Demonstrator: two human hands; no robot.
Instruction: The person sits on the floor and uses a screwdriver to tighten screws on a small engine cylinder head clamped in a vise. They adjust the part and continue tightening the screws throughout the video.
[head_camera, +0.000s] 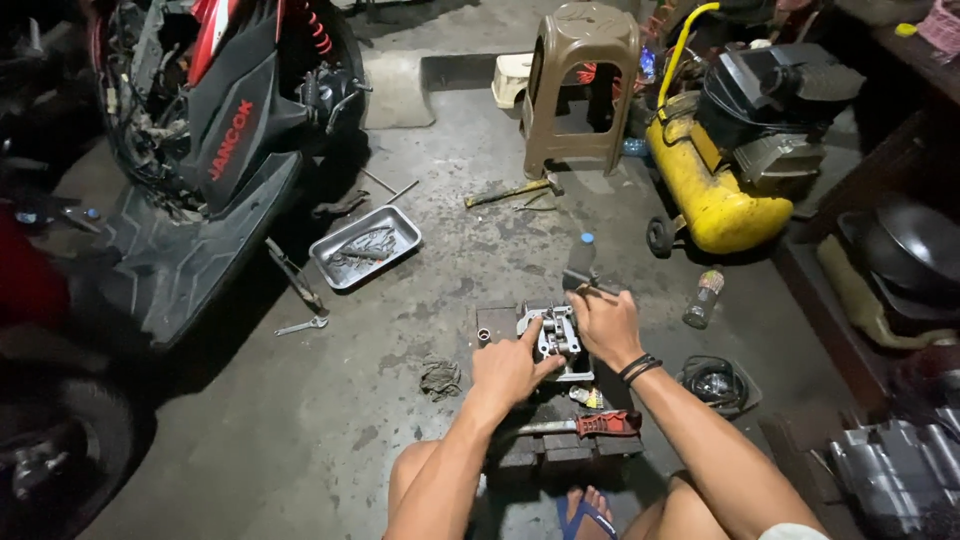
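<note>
On concrete floor (420, 180), beside stripped scooter (200, 130) and yellow compressor (715, 195) | grey metal engine part (556, 338) on dark block, straight ahead between knees, long axis running away | left hand (508, 372) pressing its near side, fingers curled | right hand (606, 325) closed over far-right edge, nearer | red-handled tool (590, 424) lying crosswise below.

A: That grey cast-metal engine part (556, 338) is looking dull and matt, with brighter machined edges.

B: The rough grey concrete floor (300, 420) is showing dark oily stains. The shallow rectangular steel tray (365, 246) is gleaming faintly.

A: The brown moulded plastic stool (581, 85) is looking smooth, and the yellow painted-metal compressor tank (712, 195) is shining glossy.

B: The crumpled grey cloth rag (439, 377) is looking soft and grimy.
</note>
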